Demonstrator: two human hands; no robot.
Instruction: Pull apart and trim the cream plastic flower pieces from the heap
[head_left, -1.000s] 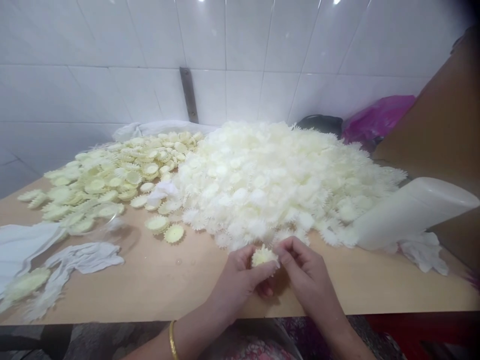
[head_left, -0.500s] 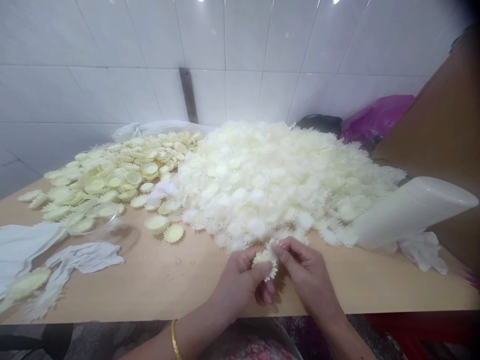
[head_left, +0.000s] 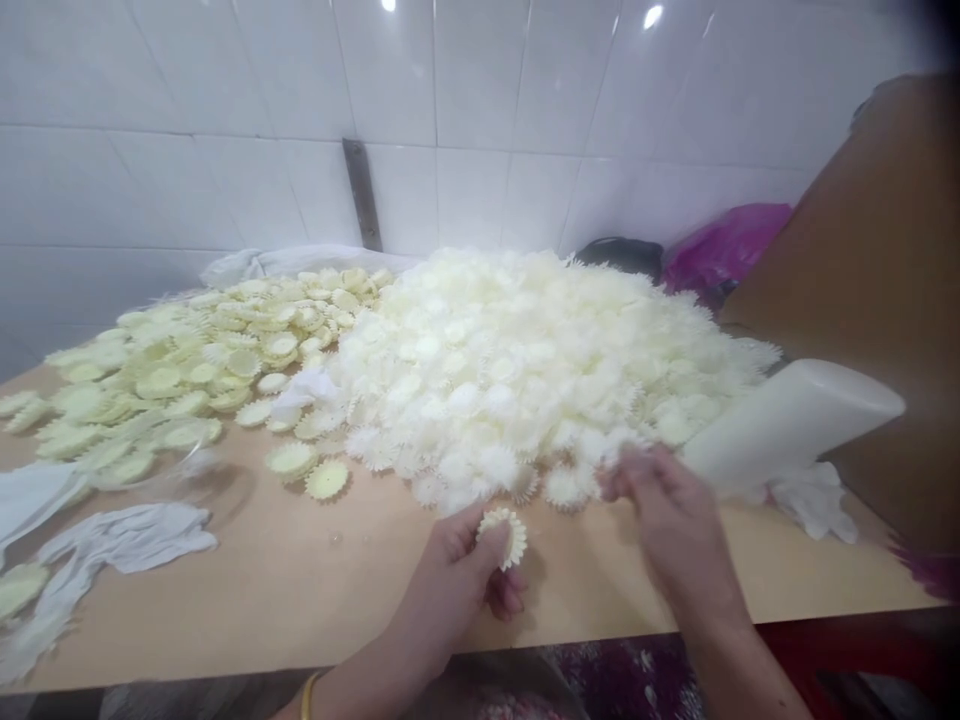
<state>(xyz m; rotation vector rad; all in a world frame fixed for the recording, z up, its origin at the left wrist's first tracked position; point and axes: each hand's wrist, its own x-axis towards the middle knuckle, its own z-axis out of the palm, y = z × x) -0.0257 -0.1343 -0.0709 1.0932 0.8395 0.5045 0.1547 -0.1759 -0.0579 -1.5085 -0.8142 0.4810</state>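
Pale cream, toothed all round its edge: that's the little disc you have in your left hand, thumb laid across its face, fingers curled in behind, a firm enough pinch by the look of it. It sits just above the near part of the tan table, in front of the white heap and apart from it. Across to your right hand, and this one's blurred: thumb and fingertips are drawn together at the heap's front right edge, a whitish smear about them, and I cannot tell whether they grasp a piece or only brush the pile. Here's the relation that counts: the disc lies to the left of those right fingertips and nearer to you, with a stretch of bare table between, so your two hands stand well apart. Being round, the disc offers no long axis; its face is tipped towards you, scalloped rim showing on the right, the side your right hand is on. For the white heap, your right hand is the nearer one; for the yellowish pile over on the left, with two loose discs at its front, it's your left. And just beyond your right knuckles leans the white bottle, tilted up to the right.
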